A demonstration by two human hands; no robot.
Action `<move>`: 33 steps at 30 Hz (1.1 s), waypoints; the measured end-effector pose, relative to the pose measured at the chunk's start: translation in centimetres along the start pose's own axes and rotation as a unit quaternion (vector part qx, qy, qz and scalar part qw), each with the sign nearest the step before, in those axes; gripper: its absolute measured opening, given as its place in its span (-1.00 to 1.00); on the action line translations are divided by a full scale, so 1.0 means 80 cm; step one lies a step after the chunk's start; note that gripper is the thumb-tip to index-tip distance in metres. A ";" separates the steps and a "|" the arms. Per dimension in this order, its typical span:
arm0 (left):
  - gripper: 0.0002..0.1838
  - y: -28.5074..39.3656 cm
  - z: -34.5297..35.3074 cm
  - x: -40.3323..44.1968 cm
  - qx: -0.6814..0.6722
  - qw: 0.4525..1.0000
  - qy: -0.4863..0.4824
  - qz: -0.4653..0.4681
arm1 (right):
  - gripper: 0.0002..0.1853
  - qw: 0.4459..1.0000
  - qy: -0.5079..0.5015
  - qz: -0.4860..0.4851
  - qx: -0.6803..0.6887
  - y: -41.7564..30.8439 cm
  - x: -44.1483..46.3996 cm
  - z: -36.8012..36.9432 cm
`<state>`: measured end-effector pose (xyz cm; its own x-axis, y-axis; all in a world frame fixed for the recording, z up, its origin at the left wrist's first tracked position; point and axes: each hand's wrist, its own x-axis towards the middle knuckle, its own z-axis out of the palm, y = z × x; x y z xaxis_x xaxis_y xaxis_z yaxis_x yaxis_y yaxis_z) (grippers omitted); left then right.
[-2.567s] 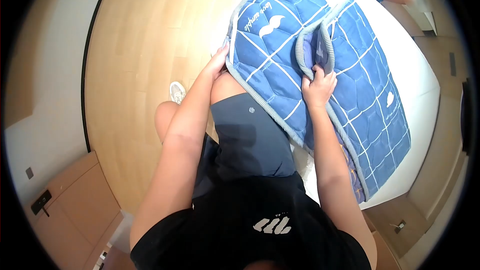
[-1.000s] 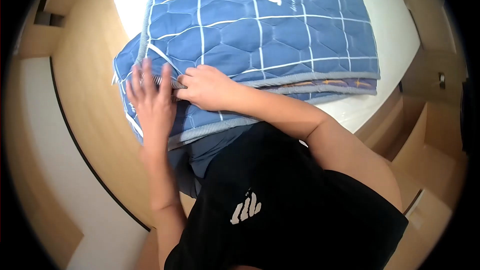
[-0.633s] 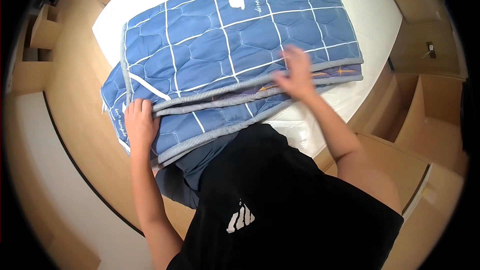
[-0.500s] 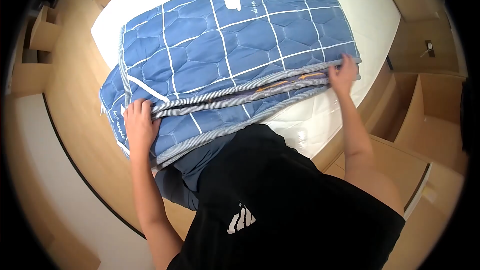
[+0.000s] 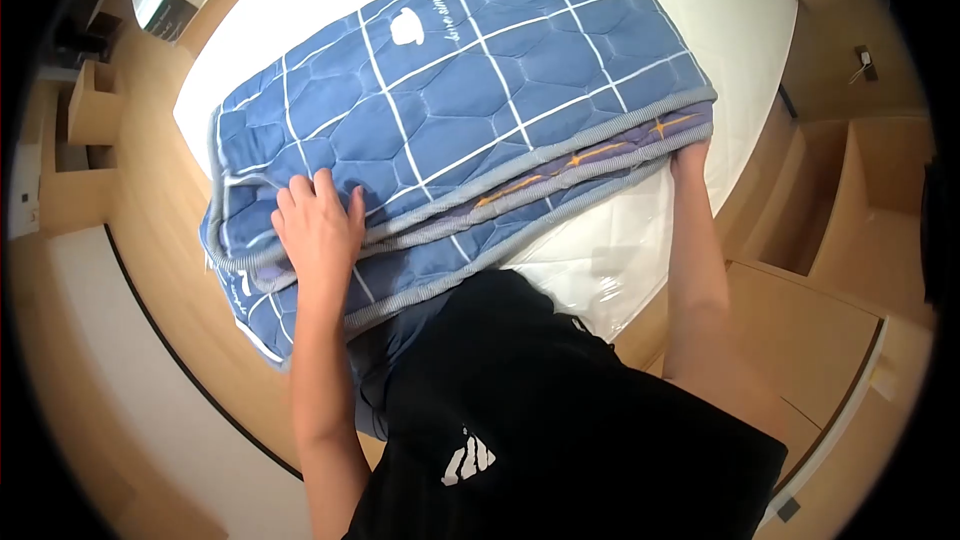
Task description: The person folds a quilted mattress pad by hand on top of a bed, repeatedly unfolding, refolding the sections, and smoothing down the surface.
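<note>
A blue quilted pad (image 5: 450, 90) with white grid lines and grey striped edging lies folded in layers, its purple underside with orange star shapes showing between the edges. My left hand (image 5: 318, 225) rests on the pad's near left part with its fingers spread. At the near right corner is my right hand (image 5: 692, 155), its fingers hidden beneath the lower layers. The near left edge of the pad lies over my lap.
Under the pad is a white mattress (image 5: 755, 60). Open wooden shelving (image 5: 810, 200) stands at the right, beside a wooden cabinet top (image 5: 800, 340). Wooden floor (image 5: 165, 180) runs along the left. A wall socket (image 5: 866, 62) is at the upper right.
My right hand has gone from on top of the near right edge to beneath it. My left hand has moved right and its fingers have spread. The pad's left corner flap now lies flatter.
</note>
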<state>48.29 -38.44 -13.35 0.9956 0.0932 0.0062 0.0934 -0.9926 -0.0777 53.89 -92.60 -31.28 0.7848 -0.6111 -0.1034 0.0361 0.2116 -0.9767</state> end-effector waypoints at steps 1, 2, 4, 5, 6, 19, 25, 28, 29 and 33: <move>-0.56 0.009 0.004 0.007 0.001 0.999 0.037 0.015 | -0.50 0.996 -0.008 0.036 0.076 0.002 0.007 0.010; -0.57 0.018 0.006 0.015 -0.017 0.997 0.051 0.061 | -0.50 0.985 -0.017 0.070 0.154 0.008 0.016 0.019; -0.57 0.030 0.008 0.029 -0.053 0.983 0.074 0.159 | -0.57 0.987 0.054 0.066 0.135 0.034 0.042 0.013; -0.53 0.038 0.010 0.035 -0.095 0.977 0.008 0.192 | -0.59 0.990 0.085 0.054 0.094 0.048 0.060 -0.008; -0.46 0.044 0.021 0.041 -0.156 0.962 -0.033 0.221 | -0.60 0.992 0.112 0.034 0.056 0.030 0.056 0.004; -0.08 -0.064 0.033 -0.051 -0.068 0.989 -0.066 0.114 | -0.51 0.991 0.018 0.113 0.067 0.054 0.103 -0.023; -0.06 -0.218 0.056 -0.118 -0.107 0.993 -0.003 0.049 | -0.43 0.996 0.090 0.008 -0.018 -0.002 0.102 0.021; -0.21 -0.257 0.072 -0.120 -0.105 0.990 0.058 0.074 | -0.38 0.990 0.099 -0.064 -0.083 -0.062 0.082 0.049; -0.23 -0.265 0.084 -0.116 -0.124 0.988 0.071 0.061 | -0.37 0.986 0.089 -0.098 -0.106 -0.086 0.068 0.057; -0.26 -0.252 0.093 -0.099 -0.203 0.977 0.067 -0.016 | -0.49 0.921 0.096 -0.276 -0.259 -0.125 0.045 0.078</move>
<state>38.49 -18.57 -19.22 0.9809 0.1403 0.1348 0.0898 -0.9410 0.3262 60.19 -92.13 -20.71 0.6100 -0.6504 0.4526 0.0579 -0.5331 -0.8441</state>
